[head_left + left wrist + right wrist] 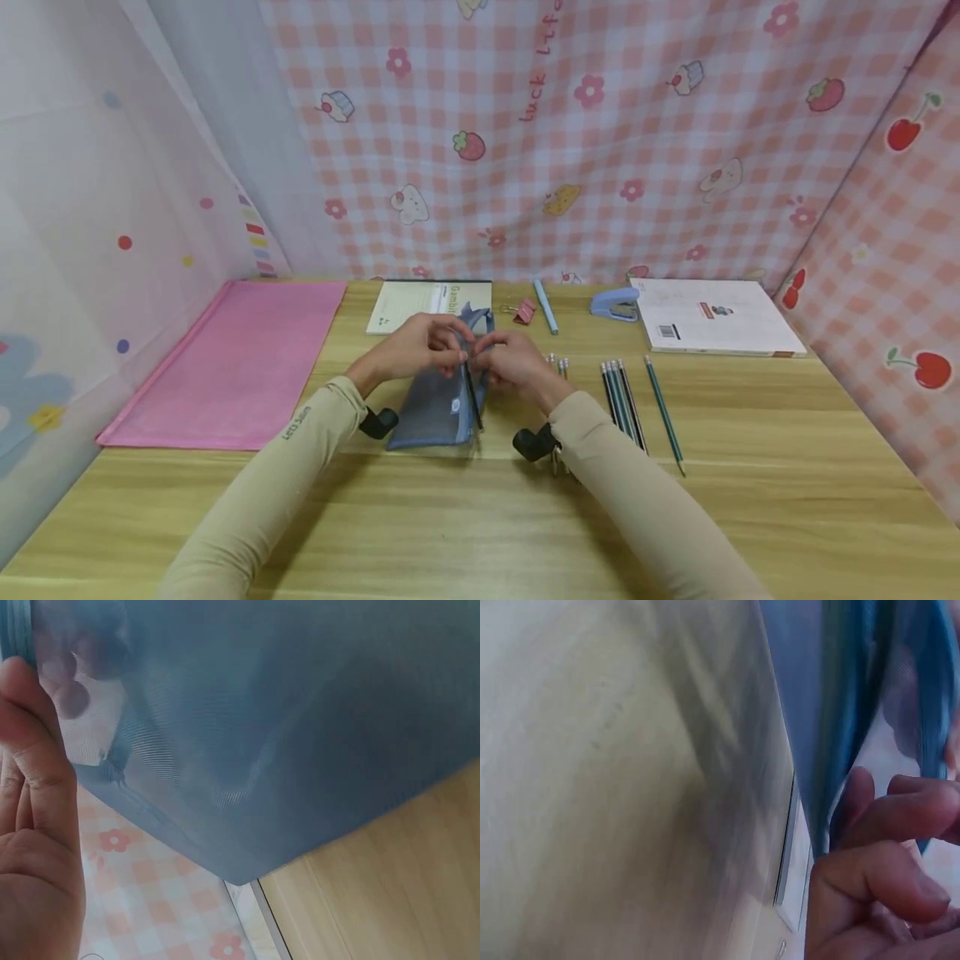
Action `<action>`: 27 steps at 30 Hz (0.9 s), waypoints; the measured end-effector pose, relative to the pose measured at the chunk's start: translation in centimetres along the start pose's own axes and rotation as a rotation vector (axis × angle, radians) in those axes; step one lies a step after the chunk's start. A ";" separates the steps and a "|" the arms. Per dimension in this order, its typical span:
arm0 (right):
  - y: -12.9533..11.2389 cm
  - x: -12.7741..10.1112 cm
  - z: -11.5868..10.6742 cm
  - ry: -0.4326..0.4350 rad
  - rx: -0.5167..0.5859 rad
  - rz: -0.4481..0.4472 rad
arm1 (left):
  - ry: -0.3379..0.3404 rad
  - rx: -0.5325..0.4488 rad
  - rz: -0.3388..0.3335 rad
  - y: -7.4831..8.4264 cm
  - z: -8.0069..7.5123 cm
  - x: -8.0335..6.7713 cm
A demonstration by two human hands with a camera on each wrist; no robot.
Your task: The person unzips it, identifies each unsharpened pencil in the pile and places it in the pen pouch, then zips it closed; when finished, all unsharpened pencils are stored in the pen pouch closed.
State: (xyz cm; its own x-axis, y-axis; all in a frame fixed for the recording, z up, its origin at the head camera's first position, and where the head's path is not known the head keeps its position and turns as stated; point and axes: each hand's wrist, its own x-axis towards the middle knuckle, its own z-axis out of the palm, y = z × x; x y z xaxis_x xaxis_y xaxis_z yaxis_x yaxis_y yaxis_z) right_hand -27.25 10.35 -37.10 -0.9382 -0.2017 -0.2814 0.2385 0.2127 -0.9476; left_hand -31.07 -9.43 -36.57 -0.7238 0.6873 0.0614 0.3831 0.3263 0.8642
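Observation:
A blue mesh pouch (437,408) lies on the wooden table (480,525), its far end lifted between my two hands. My left hand (444,348) grips the pouch's upper edge; in the left wrist view the thumb (37,772) presses the mesh of the pouch (285,735). My right hand (487,354) has curled fingers (877,885) at the pouch's blue rim (840,712) and appears to pinch the top of a dark pencil (473,402) that slants down along the pouch. Whether the pencil lies inside the mesh I cannot tell.
Several pencils (621,400) lie in a row right of my right arm, one more (663,412) beside them. A pink folder (232,358) lies left. At the back: a notebook (427,304), a pink clip (525,311), a pale blue pen (545,306), a blue stapler (613,304), a white book (712,317).

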 end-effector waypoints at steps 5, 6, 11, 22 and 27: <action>-0.2 -0.1 0.3 0.090 -0.159 -0.062 | 0.021 -0.005 0.002 0.1 0.0 0.1; -0.3 -0.4 0.1 0.103 -0.202 -0.084 | 0.026 -0.007 0.001 0.1 0.0 0.1; -0.2 -2.1 -1.5 0.093 -0.357 -0.172 | 0.053 -0.008 -0.009 0.1 -0.1 0.1; 2.2 -4.1 -2.8 -0.134 -0.169 -0.092 | 0.081 0.013 -0.015 0.1 -0.1 0.1; 2.6 -3.8 -2.3 -0.184 -0.056 0.012 | 0.082 0.022 -0.022 0.0 -0.2 0.2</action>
State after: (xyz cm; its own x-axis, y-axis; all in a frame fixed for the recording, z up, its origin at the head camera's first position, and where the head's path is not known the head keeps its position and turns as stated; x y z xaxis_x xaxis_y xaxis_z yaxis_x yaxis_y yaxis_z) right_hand -23.69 13.86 -38.14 -0.8723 -0.3691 -0.3208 0.2305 0.2682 -0.9354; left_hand -31.27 -9.43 -36.46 -0.7767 0.6243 0.0838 0.3784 0.3560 0.8544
